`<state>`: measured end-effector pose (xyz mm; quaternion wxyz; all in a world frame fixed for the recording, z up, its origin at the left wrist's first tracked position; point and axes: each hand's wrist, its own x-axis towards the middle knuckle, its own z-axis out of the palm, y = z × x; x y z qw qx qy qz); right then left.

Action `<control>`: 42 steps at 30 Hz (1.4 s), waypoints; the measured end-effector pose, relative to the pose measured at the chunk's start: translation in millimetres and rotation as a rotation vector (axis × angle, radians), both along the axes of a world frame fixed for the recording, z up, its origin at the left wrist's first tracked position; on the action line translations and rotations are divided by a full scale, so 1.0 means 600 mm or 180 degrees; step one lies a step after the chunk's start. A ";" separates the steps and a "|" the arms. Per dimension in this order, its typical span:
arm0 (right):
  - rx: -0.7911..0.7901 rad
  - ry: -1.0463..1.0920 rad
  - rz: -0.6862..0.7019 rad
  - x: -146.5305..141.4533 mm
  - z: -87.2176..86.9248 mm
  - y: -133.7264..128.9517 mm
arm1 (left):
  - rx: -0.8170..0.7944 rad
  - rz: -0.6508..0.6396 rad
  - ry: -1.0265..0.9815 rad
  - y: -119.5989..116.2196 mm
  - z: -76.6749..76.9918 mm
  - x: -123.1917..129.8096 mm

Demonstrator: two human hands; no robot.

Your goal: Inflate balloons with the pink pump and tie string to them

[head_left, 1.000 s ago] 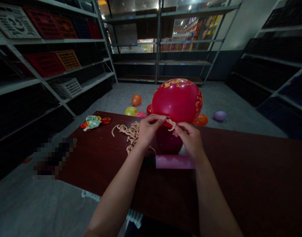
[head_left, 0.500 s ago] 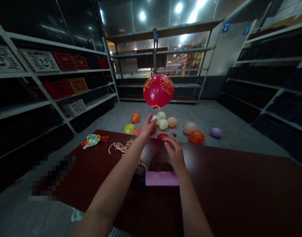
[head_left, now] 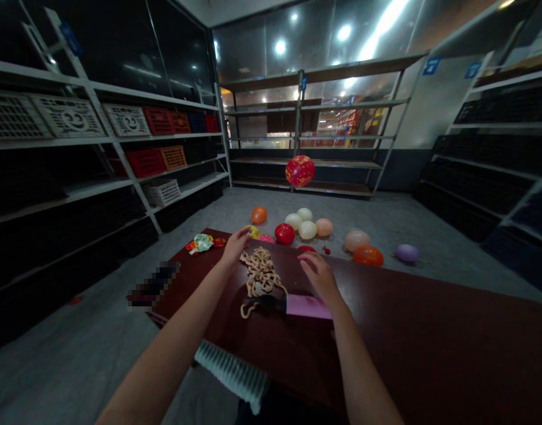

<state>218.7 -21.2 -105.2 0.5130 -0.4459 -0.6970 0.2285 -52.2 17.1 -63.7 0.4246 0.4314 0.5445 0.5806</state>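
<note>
A red balloon with gold print (head_left: 300, 171) hangs in the air beyond the table (head_left: 408, 330), apart from both hands. Over the far table edge, my left hand (head_left: 236, 247) is open and holds nothing. Beside it a heap of beige rope (head_left: 263, 271) lies on the tabletop. My right hand (head_left: 319, 276) is open too, fingers loosely curved, above the wood. Just under my right wrist rests a knife-like tool with a black handle and flat pink blade (head_left: 307, 306); the forearm hides its right end.
Several balloons, including a white one (head_left: 307, 230) and a purple one (head_left: 406, 253), lie on the floor past the table. Limp balloons (head_left: 202, 243) sit at the far left corner. Shelving with crates (head_left: 160, 121) stands left; more racks (head_left: 342, 162) stand ahead.
The red balloon has gone away from my hands towards the back shelves and looks smaller. My left hand has drawn left and down, uncovering the rope. The camera view has turned slightly left.
</note>
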 end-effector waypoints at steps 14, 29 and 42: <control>0.0584 -0.2414 -0.0341 -0.014 -0.069 -0.158 | 0.0062 0.0595 0.2246 -0.120 -0.126 -0.173; 0.0972 -0.2583 -0.0626 -0.037 -0.094 -0.158 | -0.0716 0.0454 0.3702 -0.012 -0.134 -0.285; 0.1195 -0.2630 -0.0773 -0.035 -0.099 -0.156 | -0.0146 0.0328 0.4213 -0.092 -0.114 -0.212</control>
